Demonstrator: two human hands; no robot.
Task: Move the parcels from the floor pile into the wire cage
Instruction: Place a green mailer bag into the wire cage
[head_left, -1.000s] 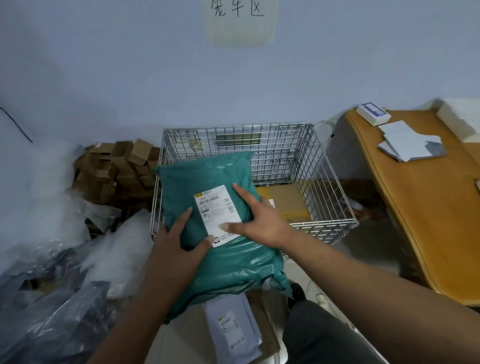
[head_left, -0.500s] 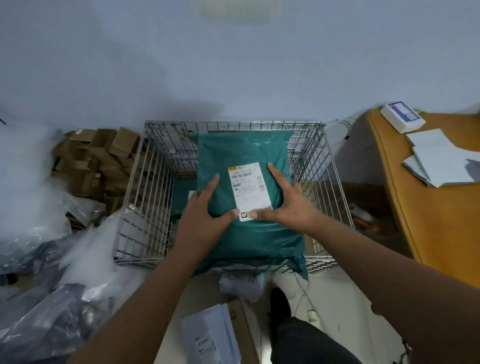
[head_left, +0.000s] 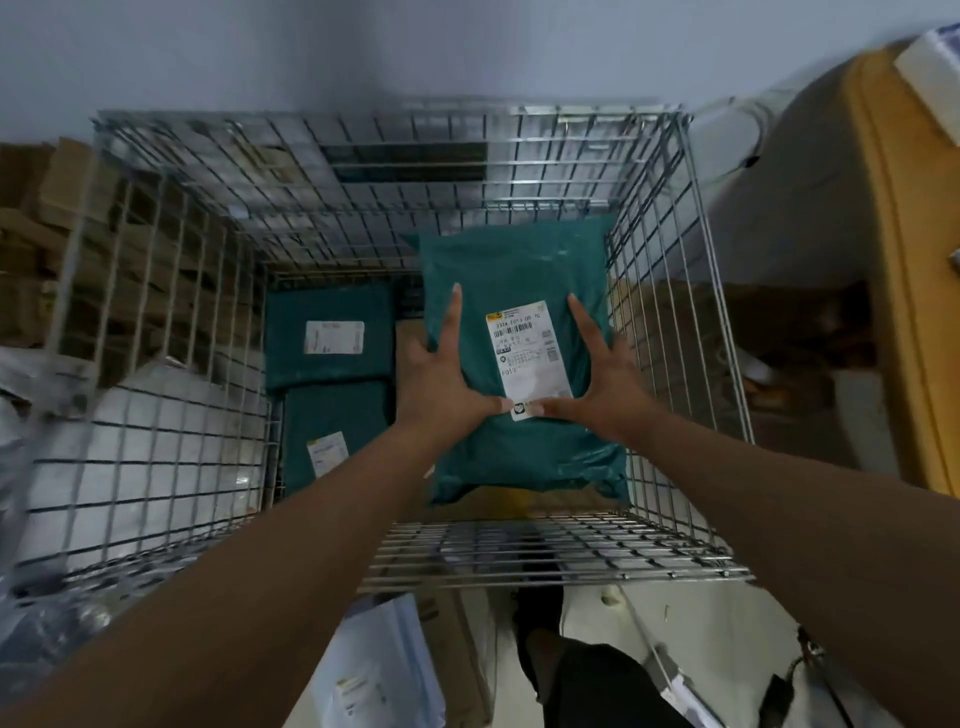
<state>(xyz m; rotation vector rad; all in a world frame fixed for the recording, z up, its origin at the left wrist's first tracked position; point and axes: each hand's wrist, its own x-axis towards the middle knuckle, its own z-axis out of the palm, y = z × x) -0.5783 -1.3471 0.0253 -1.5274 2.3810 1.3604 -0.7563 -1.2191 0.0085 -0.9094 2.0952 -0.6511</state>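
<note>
Both my hands hold a teal-green parcel (head_left: 519, 249) with a white label, low inside the wire cage (head_left: 519, 566), on its right side. My left hand (head_left: 441, 379) is on its left edge and my right hand (head_left: 602, 379) on its right edge. Each hand's index finger and thumb lie on top, with the other fingers hidden under the edges. Two more green parcels (head_left: 332, 332) (head_left: 332, 431) lie on the cage's left side. A brown box (head_left: 498, 499) shows under the held parcel.
On the floor in front of the cage lies a grey mailer (head_left: 379, 670), with my leg (head_left: 597, 675) beside it. Plastic-bagged parcels (head_left: 52, 597) pile up at the left, with cardboard boxes (head_left: 31, 218) behind them. A wooden table (head_left: 914, 260) stands at the right.
My hands have carried the green parcel from above the cage's front rim forward and down into its right side. My head has tilted down over the cage.
</note>
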